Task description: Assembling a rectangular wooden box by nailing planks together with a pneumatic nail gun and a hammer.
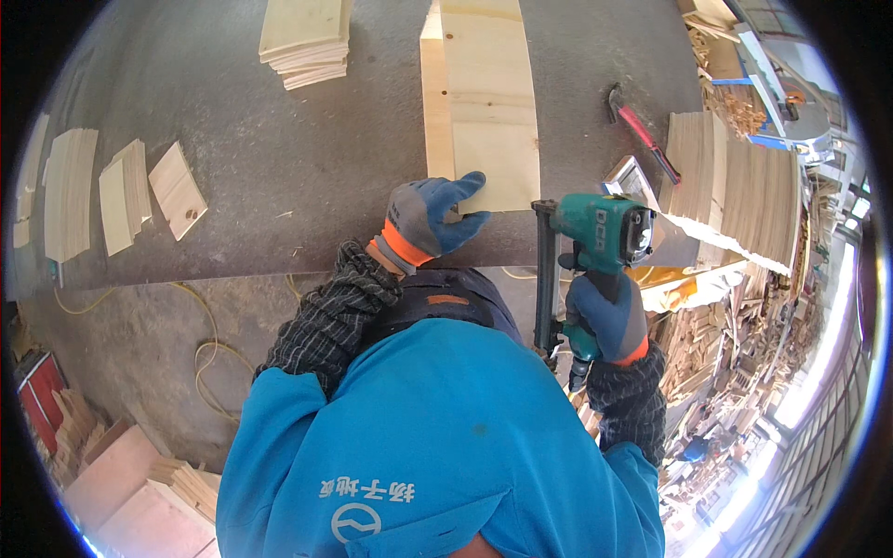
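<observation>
One wide grey tabletop (307,186) fills the upper part of the view. Below its near edge is the person's blue top (446,409). A long pale wooden piece (491,112) lies right of the tabletop's middle; its near end is just inside the near edge, its far end leaves the view. Stacked boards (735,186) stand along the right edge. The right hand (609,312), gloved, is closed around the handle of a green nail gun (581,216), beside the wooden piece's near right corner. A red-handled hammer (644,135) lies toward the right edge. The left hand (435,216), also gloved, has thumb and forefinger spread at the near left corner of the piece; whether it presses, I cannot tell. Smallest are white letters on the gun's housing, and white characters with a round emblem (356,523) on the blue top, upside down.
</observation>
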Action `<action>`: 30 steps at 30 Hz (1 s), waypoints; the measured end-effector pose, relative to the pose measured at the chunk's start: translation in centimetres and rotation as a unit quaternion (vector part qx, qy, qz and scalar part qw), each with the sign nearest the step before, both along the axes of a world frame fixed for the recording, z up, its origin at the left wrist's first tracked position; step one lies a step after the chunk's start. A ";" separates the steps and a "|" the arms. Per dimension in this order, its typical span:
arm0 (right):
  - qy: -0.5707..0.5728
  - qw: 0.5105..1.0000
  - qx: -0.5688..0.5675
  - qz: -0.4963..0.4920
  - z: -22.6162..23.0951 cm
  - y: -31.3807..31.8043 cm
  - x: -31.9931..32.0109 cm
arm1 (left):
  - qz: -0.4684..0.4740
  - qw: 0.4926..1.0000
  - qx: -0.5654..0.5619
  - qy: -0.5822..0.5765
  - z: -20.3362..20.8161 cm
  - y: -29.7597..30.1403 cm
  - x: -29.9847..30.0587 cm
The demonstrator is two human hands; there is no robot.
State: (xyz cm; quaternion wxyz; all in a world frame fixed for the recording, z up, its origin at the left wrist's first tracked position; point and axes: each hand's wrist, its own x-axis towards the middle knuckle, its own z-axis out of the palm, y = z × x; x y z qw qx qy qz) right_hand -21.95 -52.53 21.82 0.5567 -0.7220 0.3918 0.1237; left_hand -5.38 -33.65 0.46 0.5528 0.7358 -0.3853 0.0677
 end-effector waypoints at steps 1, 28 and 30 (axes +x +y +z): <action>0.011 1.000 -0.006 -0.003 0.0 0.0 0.2 | 0.002 1.000 0.006 0.007 -0.1 0.1 0.0; -0.011 0.999 -0.004 0.051 -0.7 4.8 1.8 | -0.049 0.995 0.026 0.086 1.1 1.5 -0.3; -0.009 0.998 -0.007 0.057 -0.6 5.0 2.0 | -0.048 0.994 0.024 0.093 0.8 1.5 -0.5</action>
